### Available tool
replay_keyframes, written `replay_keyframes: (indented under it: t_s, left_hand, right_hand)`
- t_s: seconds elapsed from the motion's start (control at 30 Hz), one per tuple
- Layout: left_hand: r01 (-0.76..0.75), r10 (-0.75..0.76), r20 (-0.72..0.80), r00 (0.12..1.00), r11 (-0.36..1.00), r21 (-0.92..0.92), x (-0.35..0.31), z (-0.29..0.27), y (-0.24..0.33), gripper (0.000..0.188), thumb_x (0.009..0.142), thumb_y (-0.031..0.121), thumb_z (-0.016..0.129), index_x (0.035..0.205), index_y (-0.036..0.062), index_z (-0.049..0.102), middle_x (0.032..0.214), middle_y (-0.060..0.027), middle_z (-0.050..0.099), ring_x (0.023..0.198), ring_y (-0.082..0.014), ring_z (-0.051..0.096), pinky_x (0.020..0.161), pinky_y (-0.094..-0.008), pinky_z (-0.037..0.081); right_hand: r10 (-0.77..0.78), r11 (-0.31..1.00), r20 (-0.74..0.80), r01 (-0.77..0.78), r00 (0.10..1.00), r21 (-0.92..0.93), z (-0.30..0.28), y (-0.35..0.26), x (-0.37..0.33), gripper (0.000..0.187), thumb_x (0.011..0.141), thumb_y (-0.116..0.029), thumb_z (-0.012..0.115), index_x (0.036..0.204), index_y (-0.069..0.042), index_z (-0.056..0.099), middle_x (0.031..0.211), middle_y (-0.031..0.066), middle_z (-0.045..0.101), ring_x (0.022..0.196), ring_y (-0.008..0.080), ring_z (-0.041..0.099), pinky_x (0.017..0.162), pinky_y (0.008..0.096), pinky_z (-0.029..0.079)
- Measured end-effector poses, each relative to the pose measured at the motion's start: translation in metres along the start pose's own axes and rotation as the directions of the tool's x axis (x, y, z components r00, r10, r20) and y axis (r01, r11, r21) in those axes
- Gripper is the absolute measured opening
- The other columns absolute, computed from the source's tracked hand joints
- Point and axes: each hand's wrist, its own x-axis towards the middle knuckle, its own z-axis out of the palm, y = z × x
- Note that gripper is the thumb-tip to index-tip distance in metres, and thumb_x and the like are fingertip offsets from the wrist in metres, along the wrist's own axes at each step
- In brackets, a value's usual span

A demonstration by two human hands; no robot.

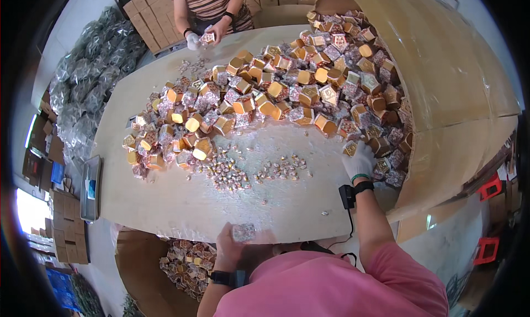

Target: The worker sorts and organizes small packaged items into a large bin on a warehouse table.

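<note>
Cardboard cartons [149, 19] stand stacked along the far side of the workroom I am watching from afar, and a broad, pale tabletop with rounded edges [165, 206] fills the middle. On its right I see a huge brown cardboard box [452, 91] with clear tape across it; to the left rises a tall heap of crinkled clear plastic bags [94, 74]. A wide pile of faceted gold, white and red packages [276, 89] spreads over the table from that box leftward. Beyond it, another person in a striped top [201, 7] works.

On my side, the right arm stretches forward and outward, while the left forearm comes up from below to the near edge. My white-gloved right hand [360, 161] leans over the right end of the pile, fingertips at a small gold-patterned package [350, 148]; I cannot tell whether they grip it. My bare left hand [226, 243] has its fingers curled against the left side of a blocky speckled package [243, 232], gripping it at the near edge.

That one looks grey-white with reddish specks under shiny wrap; the right one shows a golden face. Tiny pale pieces with reddish marks [229, 174] lie in loose clusters between pile and left hand.
</note>
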Motion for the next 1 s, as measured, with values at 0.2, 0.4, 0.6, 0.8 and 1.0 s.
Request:
replay_keyframes:
  t_s: [0.2,0.4,0.6,0.8,1.0]
  left_hand:
    - [-0.130,0.085,0.149,0.985,0.936,0.328,0.005,0.047,0.038,0.030,0.083,0.005,0.056,0.112,-0.0014,0.056,0.099,-0.0115,0.062,0.085,-0.0200,0.062,0.077,-0.0315,0.051]
    - [-0.199,-0.066,0.376,0.924,0.755,0.624,0.006,0.128,0.070,0.055,0.084,0.004,0.062,0.135,0.0054,0.043,0.116,-0.0099,0.060,0.093,-0.0145,0.059,0.080,-0.0301,0.051]
    - [-0.195,-0.148,0.514,0.845,0.810,0.553,0.024,0.113,0.046,0.066,0.084,0.011,0.071,0.141,0.0080,0.038,0.119,-0.0069,0.059,0.103,-0.0145,0.059,0.088,-0.0319,0.050]
    - [-0.069,-0.057,0.418,0.907,0.957,0.281,0.019,0.102,0.052,0.060,0.088,0.020,0.068,0.138,0.0032,0.039,0.117,-0.0075,0.060,0.104,-0.0167,0.059,0.090,-0.0329,0.049]
    - [0.052,-0.138,0.360,0.923,0.970,0.239,0.025,0.083,0.049,0.051,0.089,0.030,0.064,0.128,0.0008,0.047,0.113,-0.0086,0.061,0.100,-0.0179,0.060,0.085,-0.0329,0.051]
  right_hand:
    - [-0.427,0.447,0.558,-0.370,0.711,0.814,-0.060,-0.060,-0.032,0.035,0.085,-0.027,0.065,0.109,-0.001,0.062,0.085,0.0081,0.064,0.073,0.0142,0.060,0.065,0.0296,0.048]
    - [-0.685,0.239,0.619,-0.683,0.385,0.690,-0.037,-0.084,-0.088,0.025,0.092,-0.025,0.059,0.096,-0.001,0.066,0.078,0.0024,0.063,0.062,0.0107,0.056,0.055,0.0265,0.046]
    - [-0.576,0.477,0.772,-0.658,0.268,0.583,-0.088,-0.112,-0.086,0.041,0.095,-0.044,0.053,0.084,-0.006,0.065,0.072,-0.0002,0.060,0.060,0.0086,0.054,0.055,0.0270,0.046]
    - [-0.591,0.385,0.758,-0.730,0.276,0.565,-0.061,-0.098,-0.085,0.048,0.094,-0.053,0.049,0.077,-0.009,0.061,0.061,-0.0004,0.054,0.051,0.0082,0.049,0.047,0.0248,0.041]
    - [-0.661,0.597,0.722,-0.438,0.206,0.672,-0.078,-0.113,-0.089,0.048,0.089,-0.052,0.056,0.071,-0.007,0.060,0.060,0.0018,0.055,0.051,0.0097,0.049,0.046,0.0260,0.040]
